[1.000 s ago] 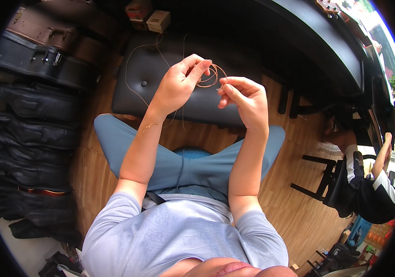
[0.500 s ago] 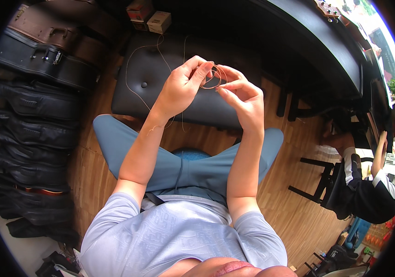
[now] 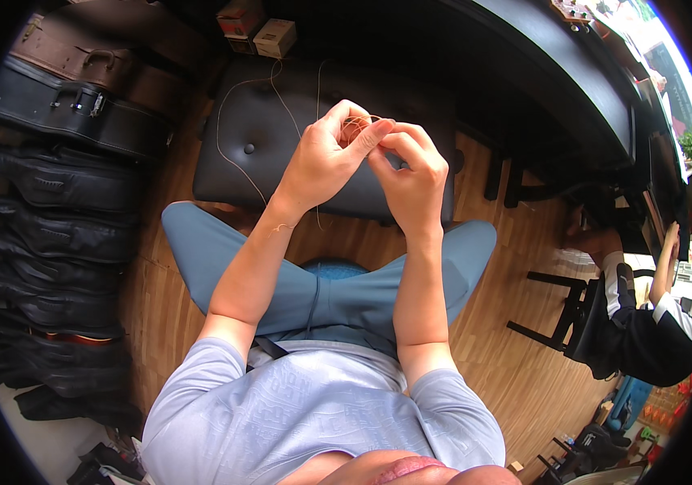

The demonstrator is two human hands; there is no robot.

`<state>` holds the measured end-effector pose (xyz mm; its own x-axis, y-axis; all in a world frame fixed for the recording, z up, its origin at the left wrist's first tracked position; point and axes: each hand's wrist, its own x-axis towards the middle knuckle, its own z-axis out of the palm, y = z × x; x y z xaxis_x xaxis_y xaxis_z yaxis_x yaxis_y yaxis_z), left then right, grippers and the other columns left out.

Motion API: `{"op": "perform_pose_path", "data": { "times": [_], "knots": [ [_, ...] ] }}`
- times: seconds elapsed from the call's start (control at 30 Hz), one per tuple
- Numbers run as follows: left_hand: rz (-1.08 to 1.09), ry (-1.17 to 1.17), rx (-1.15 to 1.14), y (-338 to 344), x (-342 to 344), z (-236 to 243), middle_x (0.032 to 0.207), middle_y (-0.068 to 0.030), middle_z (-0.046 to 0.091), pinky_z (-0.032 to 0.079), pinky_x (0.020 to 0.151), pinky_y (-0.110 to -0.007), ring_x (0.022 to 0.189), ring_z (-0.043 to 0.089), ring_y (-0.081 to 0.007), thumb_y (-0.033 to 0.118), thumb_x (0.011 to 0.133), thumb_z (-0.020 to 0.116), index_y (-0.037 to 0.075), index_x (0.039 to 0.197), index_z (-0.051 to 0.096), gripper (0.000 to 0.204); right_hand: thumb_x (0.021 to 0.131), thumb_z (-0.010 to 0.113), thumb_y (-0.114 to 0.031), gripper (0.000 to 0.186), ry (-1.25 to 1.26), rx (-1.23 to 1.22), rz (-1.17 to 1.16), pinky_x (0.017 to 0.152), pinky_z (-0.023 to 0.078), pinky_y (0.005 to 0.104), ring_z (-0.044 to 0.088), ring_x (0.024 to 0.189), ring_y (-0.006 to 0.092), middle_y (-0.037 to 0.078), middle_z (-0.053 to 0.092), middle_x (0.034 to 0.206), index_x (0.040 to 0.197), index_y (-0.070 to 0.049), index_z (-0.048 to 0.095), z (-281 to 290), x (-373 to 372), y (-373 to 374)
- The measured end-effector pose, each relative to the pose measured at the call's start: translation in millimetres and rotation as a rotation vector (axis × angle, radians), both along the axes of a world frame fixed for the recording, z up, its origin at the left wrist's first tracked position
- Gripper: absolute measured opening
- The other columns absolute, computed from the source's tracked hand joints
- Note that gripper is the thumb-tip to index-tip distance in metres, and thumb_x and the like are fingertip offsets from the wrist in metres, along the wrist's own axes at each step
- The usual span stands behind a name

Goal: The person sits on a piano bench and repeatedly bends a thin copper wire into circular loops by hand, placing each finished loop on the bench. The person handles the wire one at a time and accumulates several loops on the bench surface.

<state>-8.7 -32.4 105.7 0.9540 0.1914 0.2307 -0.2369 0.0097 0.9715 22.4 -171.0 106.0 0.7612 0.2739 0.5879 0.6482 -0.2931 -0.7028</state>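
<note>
My left hand is closed around a small coil of thin copper-coloured string, raised above a black padded bench. My right hand meets it from the right, thumb and fingers pinched on the coil's right side near my left thumb. Fingers cover most of the loops. A long loose strand runs in a wide curve over the bench toward my left wrist. Behind my left hand another thin strand lies on the bench, and a short curly end shows at the wrist.
Two small boxes, one white and one red, sit at the bench's far left. Instrument cases and soft black bags line the left. A long black piece of furniture curves along the far right. Another person sits by it.
My right hand has moved left and closed in against my left hand. The coil, spread as an open ring between the hands before, is now mostly gathered inside my left fingers.
</note>
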Motion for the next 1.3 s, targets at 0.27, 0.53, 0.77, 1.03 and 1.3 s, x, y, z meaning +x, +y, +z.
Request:
{"op": "perform_pose_path", "data": {
  "times": [0.27,0.53,0.77,1.03,1.3],
  "knots": [
    [-0.090,0.045,-0.132,7.8,-2.5,8.4,0.062,0.0084,0.046,0.030,0.049,-0.019,0.054,0.034,-0.0004,0.023,0.105,0.059,0.008,0.098,0.063,0.017,0.085,0.073,0.006,0.019,0.162,0.373,0.021,0.072,0.061,0.0273,0.072,0.080,0.0170,0.011,0.072,0.094,0.103,0.002,0.067,-10.5,-4.4,10.9],
    [-0.192,0.042,-0.151,13.5,-8.5,11.9,0.075,0.0023,0.063,0.048,0.069,-0.019,0.070,0.053,-0.0027,0.025,0.103,0.063,0.005,0.099,0.068,0.021,0.093,0.069,0.002,0.034,0.496,0.448,0.216,0.081,0.060,0.0282,0.072,0.090,0.0168,0.012,0.073,0.100,0.126,0.004,0.062,-5.0,-3.8,4.1],
    [-0.139,0.070,-0.056,12.6,-5.7,9.0,0.067,0.0082,0.049,0.028,0.051,-0.021,0.058,0.036,-0.0008,0.024,0.104,0.061,0.008,0.096,0.067,0.019,0.097,0.065,-0.003,0.036,0.494,0.648,0.255,0.104,0.051,0.0324,0.064,0.122,0.0231,0.018,0.068,0.128,0.131,0.004,0.060,4.7,-4.4,6.5],
    [-0.017,0.089,0.036,13.0,-2.4,4.1,0.065,0.0087,0.048,0.028,0.052,-0.022,0.059,0.036,-0.0009,0.025,0.103,0.064,0.007,0.097,0.068,0.019,0.090,0.074,-0.002,0.015,0.240,0.297,-0.122,0.092,0.055,0.0294,0.071,0.105,0.0182,0.014,0.075,0.103,0.105,0.001,0.075,-3.5,-2.1,2.3],
    [0.124,-0.015,0.179,14.2,2.7,-2.2,0.060,0.0049,0.048,0.029,0.050,-0.025,0.056,0.036,-0.0030,0.026,0.102,0.065,0.006,0.098,0.069,0.021,0.089,0.074,-0.001,0.014,0.359,0.443,0.217,0.087,0.055,0.0298,0.067,0.103,0.0204,0.011,0.067,0.109,0.104,0.000,0.075,-6.3,2.6,-14.3]
  ]
}}
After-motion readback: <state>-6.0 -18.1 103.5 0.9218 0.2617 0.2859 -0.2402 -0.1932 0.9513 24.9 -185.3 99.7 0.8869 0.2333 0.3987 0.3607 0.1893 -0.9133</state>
